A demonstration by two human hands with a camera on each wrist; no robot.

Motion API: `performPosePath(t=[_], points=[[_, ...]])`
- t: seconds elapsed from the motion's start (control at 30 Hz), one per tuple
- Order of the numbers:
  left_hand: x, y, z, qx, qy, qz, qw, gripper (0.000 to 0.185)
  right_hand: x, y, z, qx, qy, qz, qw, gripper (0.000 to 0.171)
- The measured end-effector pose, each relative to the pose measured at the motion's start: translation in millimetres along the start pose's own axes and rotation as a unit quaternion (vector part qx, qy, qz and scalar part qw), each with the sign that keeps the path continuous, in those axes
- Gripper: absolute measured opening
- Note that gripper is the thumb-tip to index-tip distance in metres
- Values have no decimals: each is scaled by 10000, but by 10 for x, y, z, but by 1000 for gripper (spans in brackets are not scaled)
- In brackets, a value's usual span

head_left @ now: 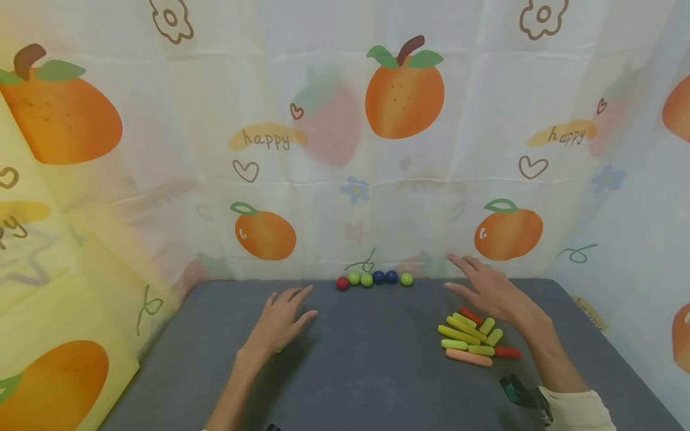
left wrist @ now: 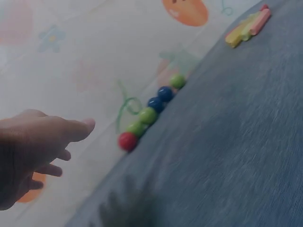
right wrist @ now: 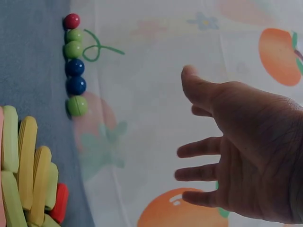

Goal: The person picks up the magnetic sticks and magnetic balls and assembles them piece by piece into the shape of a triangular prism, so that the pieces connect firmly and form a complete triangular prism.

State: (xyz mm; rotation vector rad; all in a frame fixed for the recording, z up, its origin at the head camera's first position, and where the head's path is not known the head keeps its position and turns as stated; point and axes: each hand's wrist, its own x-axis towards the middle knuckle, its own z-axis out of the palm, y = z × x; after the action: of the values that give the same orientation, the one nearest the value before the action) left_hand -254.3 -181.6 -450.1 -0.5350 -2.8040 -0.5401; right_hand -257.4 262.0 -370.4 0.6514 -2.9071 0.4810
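My left hand [head_left: 281, 320] hovers over the left half of the table with its fingers spread and nothing held. Under it, a small greenish bit [head_left: 278, 351] shows, mostly hidden. My right hand [head_left: 489, 290] is raised above the right side, fingers extended, holding nothing. Just below it lies a pile of short chalk-like sticks [head_left: 465, 338] in yellow, pale green, red and salmon pink. Along the table's back edge runs a row of small shiny balls: a red ball [head_left: 342, 284] at the left end, then green ones, two dark blue balls [right wrist: 75, 85], and a green ball [right wrist: 77, 106].
The grey cloth-covered table [head_left: 372, 365] ends at a white hanging curtain [head_left: 323, 161] printed with oranges. More of this printed cloth stands at the left and right sides. A dark strap [head_left: 528, 398] is by the right wrist.
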Motion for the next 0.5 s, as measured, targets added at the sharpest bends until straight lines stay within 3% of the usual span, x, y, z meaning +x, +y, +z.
performPosePath(t=[0.23, 0.4, 0.5], points=[[419, 247, 268, -59, -216, 218, 9995, 44, -178, 77, 0, 35, -663, 374, 9971, 71], [726, 337, 440, -110, -260, 210, 9994, 48, -385, 274, -14, 171, -1472, 734, 9862, 72], [860, 362, 506, -113, -456, 155, 9988, 55, -516, 441, 16, 334, -1836, 837, 9789, 65]])
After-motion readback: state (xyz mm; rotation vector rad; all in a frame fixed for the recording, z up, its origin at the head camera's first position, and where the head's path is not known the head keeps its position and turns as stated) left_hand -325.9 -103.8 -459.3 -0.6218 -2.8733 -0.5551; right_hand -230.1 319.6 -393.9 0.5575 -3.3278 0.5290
